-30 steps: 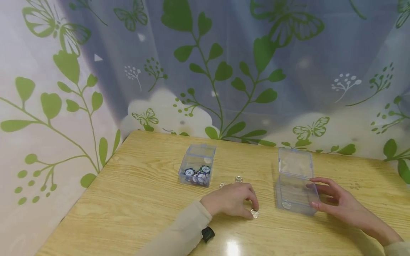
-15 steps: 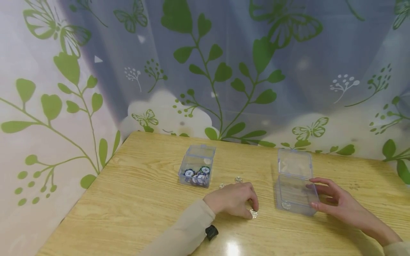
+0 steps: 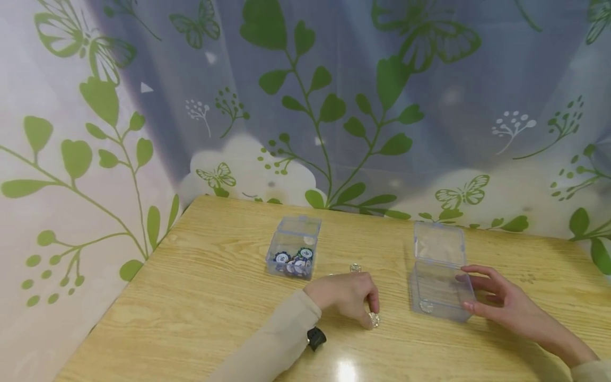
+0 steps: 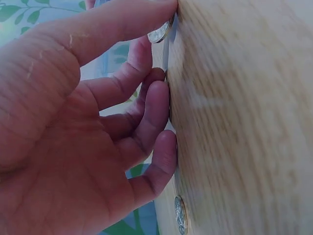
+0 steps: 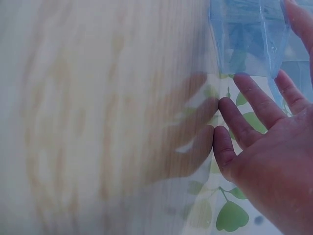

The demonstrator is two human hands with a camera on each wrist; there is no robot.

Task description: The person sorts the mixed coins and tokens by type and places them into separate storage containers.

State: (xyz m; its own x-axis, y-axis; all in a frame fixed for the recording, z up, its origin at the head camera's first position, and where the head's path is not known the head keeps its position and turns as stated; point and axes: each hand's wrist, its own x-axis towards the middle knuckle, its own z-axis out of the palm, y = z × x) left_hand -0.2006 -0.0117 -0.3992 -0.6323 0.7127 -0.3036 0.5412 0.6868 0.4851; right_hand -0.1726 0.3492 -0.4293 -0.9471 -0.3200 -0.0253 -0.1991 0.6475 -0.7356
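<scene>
My left hand (image 3: 371,314) rests on the wooden table (image 3: 200,297), fingers curled, and pinches a small silver coin (image 3: 374,320) at its fingertips. In the left wrist view the coin (image 4: 159,34) sits between thumb tip and forefinger against the wood, and another coin (image 4: 180,215) lies flat nearby. My right hand (image 3: 470,292) lies to the right with straight fingers touching the side of an open clear plastic box (image 3: 441,289), which has one coin (image 3: 426,306) inside. In the right wrist view the clear box (image 5: 244,34) is just past the fingertips (image 5: 244,85).
A second clear box (image 3: 293,253) with several blue-and-white round tokens stands left of centre. A loose coin (image 3: 355,268) lies just beyond my left hand. A leaf-and-butterfly curtain (image 3: 334,106) hangs close behind the table's far edge.
My left hand has shifted slightly left and toward me, dragging the coin with it, and now covers a coin that lay beside it. The right hand has not moved.
</scene>
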